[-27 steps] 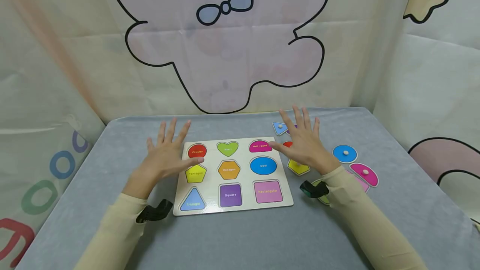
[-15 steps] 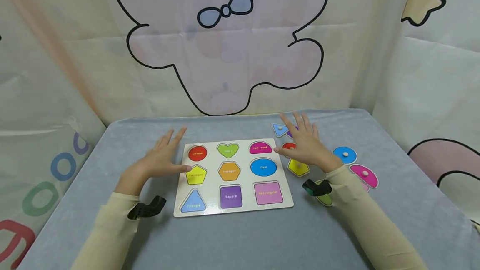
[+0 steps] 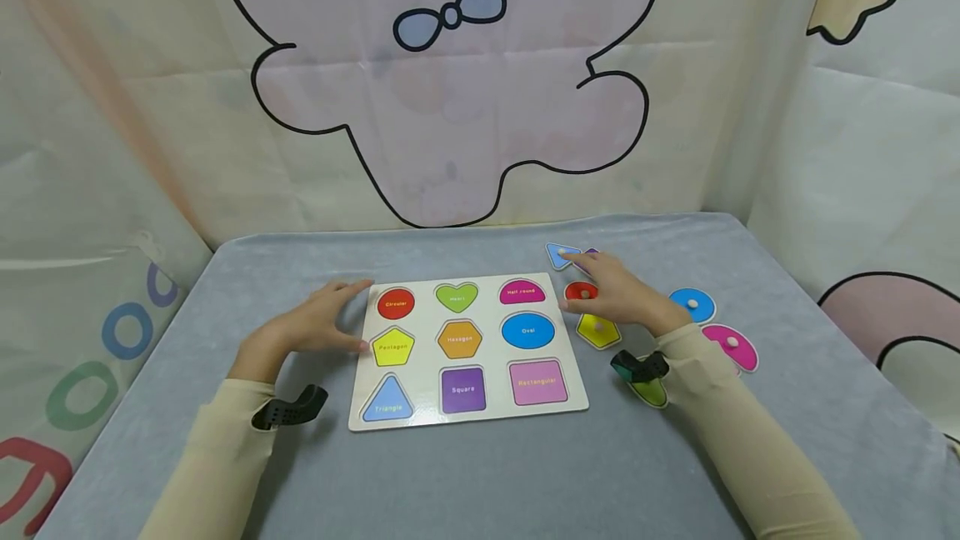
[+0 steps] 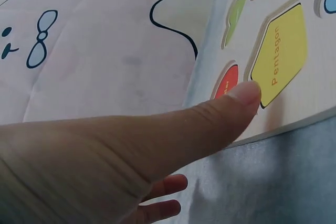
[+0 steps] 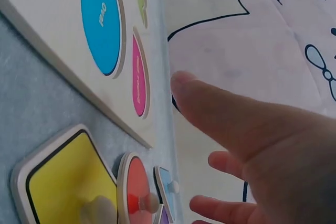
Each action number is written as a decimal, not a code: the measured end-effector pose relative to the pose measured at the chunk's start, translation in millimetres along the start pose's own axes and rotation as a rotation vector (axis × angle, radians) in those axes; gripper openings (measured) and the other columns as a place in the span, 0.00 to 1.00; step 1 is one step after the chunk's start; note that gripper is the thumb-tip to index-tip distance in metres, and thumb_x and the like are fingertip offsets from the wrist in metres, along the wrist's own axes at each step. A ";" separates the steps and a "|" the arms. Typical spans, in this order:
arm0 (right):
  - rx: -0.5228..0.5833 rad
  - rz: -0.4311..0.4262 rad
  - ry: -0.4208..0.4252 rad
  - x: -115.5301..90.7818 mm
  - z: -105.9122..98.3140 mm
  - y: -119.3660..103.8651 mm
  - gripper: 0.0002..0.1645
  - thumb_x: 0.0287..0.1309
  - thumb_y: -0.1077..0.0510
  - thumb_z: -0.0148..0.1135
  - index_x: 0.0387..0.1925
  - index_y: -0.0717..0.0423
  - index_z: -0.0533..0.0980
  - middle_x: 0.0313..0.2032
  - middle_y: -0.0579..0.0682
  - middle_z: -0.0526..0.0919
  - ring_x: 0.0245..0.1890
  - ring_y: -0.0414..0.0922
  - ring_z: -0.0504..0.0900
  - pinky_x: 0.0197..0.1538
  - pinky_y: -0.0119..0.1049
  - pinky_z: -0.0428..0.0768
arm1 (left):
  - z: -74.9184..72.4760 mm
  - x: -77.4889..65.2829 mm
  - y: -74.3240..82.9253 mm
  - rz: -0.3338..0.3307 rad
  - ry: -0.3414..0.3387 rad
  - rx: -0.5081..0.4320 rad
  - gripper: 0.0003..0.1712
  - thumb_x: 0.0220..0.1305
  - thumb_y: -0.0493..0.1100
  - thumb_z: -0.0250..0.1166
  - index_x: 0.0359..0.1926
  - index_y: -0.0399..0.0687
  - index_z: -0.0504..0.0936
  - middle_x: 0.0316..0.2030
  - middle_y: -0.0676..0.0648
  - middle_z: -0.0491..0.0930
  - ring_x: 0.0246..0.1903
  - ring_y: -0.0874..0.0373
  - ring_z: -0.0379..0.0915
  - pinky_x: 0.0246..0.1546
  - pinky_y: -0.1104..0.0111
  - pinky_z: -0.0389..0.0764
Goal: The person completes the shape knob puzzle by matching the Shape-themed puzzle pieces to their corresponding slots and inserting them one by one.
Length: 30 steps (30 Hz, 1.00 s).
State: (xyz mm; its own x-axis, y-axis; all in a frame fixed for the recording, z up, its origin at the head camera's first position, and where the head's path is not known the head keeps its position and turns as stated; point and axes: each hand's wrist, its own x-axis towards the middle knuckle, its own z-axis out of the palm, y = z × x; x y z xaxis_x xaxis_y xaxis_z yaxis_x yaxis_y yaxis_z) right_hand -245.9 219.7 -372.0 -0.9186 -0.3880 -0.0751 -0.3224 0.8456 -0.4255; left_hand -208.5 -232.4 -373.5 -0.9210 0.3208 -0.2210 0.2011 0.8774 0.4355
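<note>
A white shape-puzzle board (image 3: 427,394) with printed, labelled recesses lies flat on the table. My left hand (image 3: 311,327) is at its left edge, fingers relaxed, with the thumb beside the yellow pentagon recess (image 4: 281,51); whether it touches the board is unclear. Off the board's right edge, my right hand (image 3: 618,294) hovers with loose fingers over a red knobbed piece (image 3: 579,290), partly covering it. Nothing is held in either hand. A yellow knobbed piece (image 5: 68,177) lies just below the right hand, and a blue triangle piece (image 3: 557,258) sits near its fingertips, partly overlapping a purple piece (image 3: 592,251).
Right of the right wrist lie a blue oval piece (image 3: 692,304) and a magenta half-round piece (image 3: 731,348). A green piece (image 3: 651,392) is partly hidden under the right wrist strap (image 3: 641,367). Grey-blue cloth covers the table (image 3: 465,482); printed curtains hang behind.
Both hands have come down from raised, spread poses to the board's two sides. The left hand has moved left, off the board's top, and its fingers are closer together. The board stays put.
</note>
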 end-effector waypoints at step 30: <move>0.101 0.081 -0.029 4.2 -1.4 28.5 0.12 0.64 0.66 0.65 0.48 0.64 0.82 0.38 0.57 0.82 0.40 0.50 0.76 0.43 0.36 0.82 | 4.9 5.2 -12.4 -0.038 -0.054 -0.010 0.53 0.52 0.53 0.80 0.76 0.50 0.65 0.70 0.28 0.60 0.67 0.31 0.58 0.66 0.33 0.66</move>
State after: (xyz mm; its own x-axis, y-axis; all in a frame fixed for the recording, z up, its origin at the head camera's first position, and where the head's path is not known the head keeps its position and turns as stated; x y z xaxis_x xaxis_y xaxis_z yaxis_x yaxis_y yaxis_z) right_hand -259.3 242.7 -383.1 -0.9333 -0.3312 -0.1385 -0.2209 0.8339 -0.5058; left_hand -214.1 -239.9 -384.2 -0.9086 0.3059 -0.2844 0.1624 0.8860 0.4343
